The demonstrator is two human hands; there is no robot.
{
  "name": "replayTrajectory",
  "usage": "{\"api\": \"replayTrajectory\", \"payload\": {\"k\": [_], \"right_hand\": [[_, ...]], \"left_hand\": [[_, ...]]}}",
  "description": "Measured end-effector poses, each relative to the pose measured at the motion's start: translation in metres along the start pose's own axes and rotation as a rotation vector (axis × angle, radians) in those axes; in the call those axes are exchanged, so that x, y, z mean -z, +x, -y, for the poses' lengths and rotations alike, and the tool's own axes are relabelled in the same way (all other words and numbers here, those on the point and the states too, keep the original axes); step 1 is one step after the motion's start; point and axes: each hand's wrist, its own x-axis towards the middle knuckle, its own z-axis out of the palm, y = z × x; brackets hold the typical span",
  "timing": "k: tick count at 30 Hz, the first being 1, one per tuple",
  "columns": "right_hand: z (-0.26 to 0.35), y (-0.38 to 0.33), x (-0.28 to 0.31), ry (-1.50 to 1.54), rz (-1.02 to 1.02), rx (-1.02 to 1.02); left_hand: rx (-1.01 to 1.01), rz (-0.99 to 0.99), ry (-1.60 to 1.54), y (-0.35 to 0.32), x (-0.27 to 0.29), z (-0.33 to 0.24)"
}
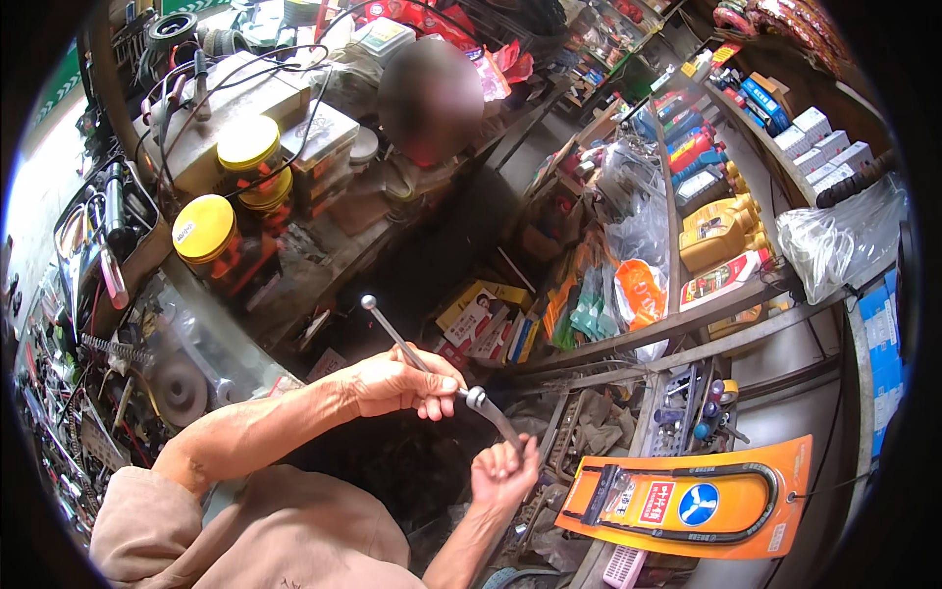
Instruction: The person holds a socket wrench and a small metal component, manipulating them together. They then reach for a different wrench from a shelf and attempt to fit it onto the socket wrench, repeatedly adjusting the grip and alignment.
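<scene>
My left hand [404, 383] is closed round a slim shiny metal rod [391, 330] with a ball at its upper end, thumb pressed along it. Just beyond that thumb, a grey metal lever-like piece [498, 420] with a rounded knob slopes down to my right hand [503, 473], whose fingers are pinched on its lower end. Rod and piece meet or overlap by my left thumb; I cannot tell whether they are joined. Both hands are held in the air before my body.
An orange card [687, 499] with a black U-shaped lock hangs at the lower right. Yellow-lidded tubs [205, 229] stand on the counter at the left. Shelves [731, 312] with bottles and boxes fill the right. Another person, blurred, is across the counter. Small cartons [478, 320] lie ahead.
</scene>
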Motion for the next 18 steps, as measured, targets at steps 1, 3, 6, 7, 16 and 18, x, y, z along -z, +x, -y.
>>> {"api": "replayTrajectory", "payload": {"k": [1,3,6,7,16,18], "right_hand": [[-0.006,-0.013,0.001,0.02,0.067,0.017],[-0.012,-0.04,-0.012,-0.184,0.033,0.205],[-0.009,-0.069,-0.055,-0.668,0.002,0.452],[-0.006,-0.073,-0.064,-0.84,0.086,0.554],[0.011,-0.046,-0.159,-1.703,0.673,1.138],[0.008,-0.035,-0.17,-1.404,0.444,0.955]], "left_hand": [[-0.006,-0.026,-0.029,0.0,0.001,0.0],[0.006,-0.108,-0.054,0.0,0.001,-0.002],[-0.001,-0.121,-0.229,0.004,0.005,0.001],[-0.02,-0.131,-0.232,0.005,0.005,0.001],[0.095,-0.058,0.54,-0.003,-0.004,-0.001],[0.153,0.113,0.546,-0.005,-0.007,0.002]]}}
